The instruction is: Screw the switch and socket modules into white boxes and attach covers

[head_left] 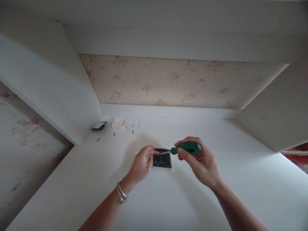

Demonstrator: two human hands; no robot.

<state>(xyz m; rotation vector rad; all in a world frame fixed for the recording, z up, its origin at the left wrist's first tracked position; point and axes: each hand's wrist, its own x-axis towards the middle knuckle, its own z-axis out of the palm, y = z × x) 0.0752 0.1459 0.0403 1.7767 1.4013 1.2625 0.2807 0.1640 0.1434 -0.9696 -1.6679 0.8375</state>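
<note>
Right hand: green screwdriver over black-topped box; wide tabletop around edges

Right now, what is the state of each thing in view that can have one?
Black-topped block, lying on the table, black side up
Green screwdriver, held, shaft over the block
Right hand, closed around the screwdriver's handle
Left hand, at the block's left side, grip unclear
Silver bracelet, worn on the left wrist
White boxlike part, lying near the back
Small dark pieces, three, lying loose
Dark part, lying back left
</note>
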